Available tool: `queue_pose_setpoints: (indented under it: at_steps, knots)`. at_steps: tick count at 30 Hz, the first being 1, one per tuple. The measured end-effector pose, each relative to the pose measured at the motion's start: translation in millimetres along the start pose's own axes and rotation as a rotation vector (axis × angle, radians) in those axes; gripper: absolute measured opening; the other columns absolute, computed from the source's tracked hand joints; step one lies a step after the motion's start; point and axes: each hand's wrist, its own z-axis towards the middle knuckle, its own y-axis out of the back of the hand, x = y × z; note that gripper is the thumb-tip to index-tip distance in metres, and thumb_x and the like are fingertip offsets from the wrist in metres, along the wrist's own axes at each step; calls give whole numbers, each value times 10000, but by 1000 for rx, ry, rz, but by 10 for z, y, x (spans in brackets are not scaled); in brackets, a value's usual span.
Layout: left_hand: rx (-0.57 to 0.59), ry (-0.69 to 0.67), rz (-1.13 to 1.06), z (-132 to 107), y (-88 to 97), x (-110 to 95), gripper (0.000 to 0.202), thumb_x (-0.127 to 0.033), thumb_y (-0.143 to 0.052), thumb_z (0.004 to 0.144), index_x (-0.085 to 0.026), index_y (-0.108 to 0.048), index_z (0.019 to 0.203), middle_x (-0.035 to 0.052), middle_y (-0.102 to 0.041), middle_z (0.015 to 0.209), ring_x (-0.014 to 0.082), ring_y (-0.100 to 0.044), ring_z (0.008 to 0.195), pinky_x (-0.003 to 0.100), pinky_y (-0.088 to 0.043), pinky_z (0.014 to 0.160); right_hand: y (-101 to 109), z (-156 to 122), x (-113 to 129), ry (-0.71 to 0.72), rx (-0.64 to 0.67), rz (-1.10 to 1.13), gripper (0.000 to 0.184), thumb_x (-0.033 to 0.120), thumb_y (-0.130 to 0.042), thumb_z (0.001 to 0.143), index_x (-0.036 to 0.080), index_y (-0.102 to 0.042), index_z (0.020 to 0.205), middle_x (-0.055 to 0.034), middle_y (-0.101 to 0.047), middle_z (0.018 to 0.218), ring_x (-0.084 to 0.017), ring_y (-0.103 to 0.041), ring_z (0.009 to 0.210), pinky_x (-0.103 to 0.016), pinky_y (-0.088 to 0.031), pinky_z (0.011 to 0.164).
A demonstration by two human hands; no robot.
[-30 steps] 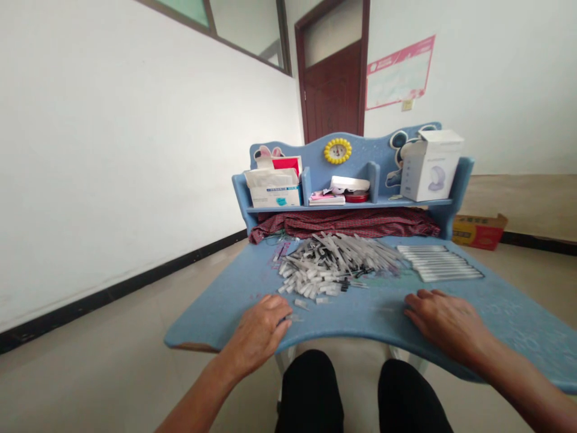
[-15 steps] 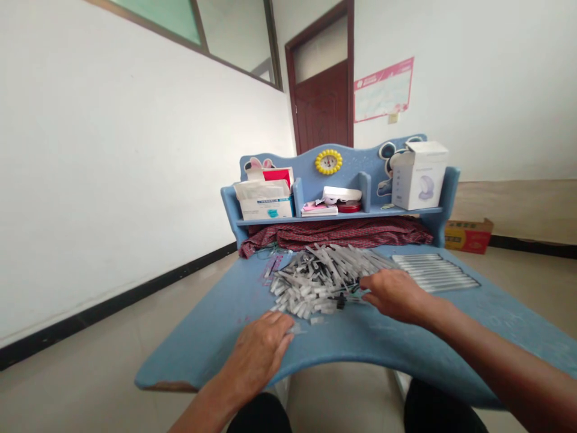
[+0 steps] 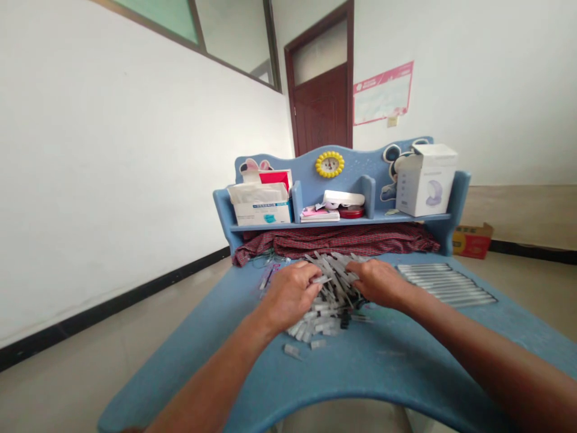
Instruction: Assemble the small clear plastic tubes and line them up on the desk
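Observation:
A heap of small, clear-whitish plastic pieces (image 3: 327, 310), some with dark parts, lies on the blue desk (image 3: 252, 367). Over the heap's left side, my left hand (image 3: 293, 293) is closed, with a small translucent plastic piece (image 3: 322, 279) between thumb and fingers. My right hand (image 3: 376, 281) reaches into the heap's right side, fingers curled together; whatever they hold is hidden among the pieces. To its right, a neat row of long clear tubes with dark ends (image 3: 444, 282) lies flat. A couple of loose pieces (image 3: 292, 350) rest nearer the front edge.
Behind the heap, a checked cloth (image 3: 333, 239) is bunched beneath a blue shelf (image 3: 265, 227). The shelf carries a mask box (image 3: 264, 213), a red round case (image 3: 351, 212) and a white carton (image 3: 428, 183). A yellow flower-shaped clock (image 3: 329, 164) sits on its backboard.
My left hand has moved from the desk's front up to the heap and pinched a piece. My right hand has shifted slightly to the left and up. The view has tilted a little.

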Motion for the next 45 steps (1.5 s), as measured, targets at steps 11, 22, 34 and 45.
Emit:
queue_pose_setpoints:
  at_steps: [11,22,34,45]
  knots:
    - [-129,127,-182,-23,-363,252,123,-177,-553,757,-149,-659,812,29,-634,745,126,-582,684,222,-435,639,-218,95,80,-13,-2,-89,295,258,-374,865,184,-586,1057,-136,-699,847,-255,-669,791,-311,-451,665]
    - [-106,120,-137,-78,-379,241,130,-174,-551,749,-144,-655,821,34,-637,740,132,-580,693,220,-441,623,-275,100,72,46,-66,-58,311,215,-315,882,166,-612,962,-131,-695,708,-230,-671,654,-266,-386,541]
    - [-241,392,-535,-64,-384,347,165,-203,-602,694,-118,-653,825,17,-642,707,127,-588,657,226,-473,640,-100,12,-392,-148,-419,1156,252,364,-526,781,135,-632,770,-41,-659,594,-140,-586,483,-243,-455,496]
    - [-207,411,-663,-54,-406,334,176,-235,-652,650,-128,-666,789,8,-636,667,120,-572,624,216,-464,606,-59,-13,-358,-98,-292,1592,189,313,-652,692,132,-605,661,-32,-652,516,-117,-553,387,-220,-437,406]
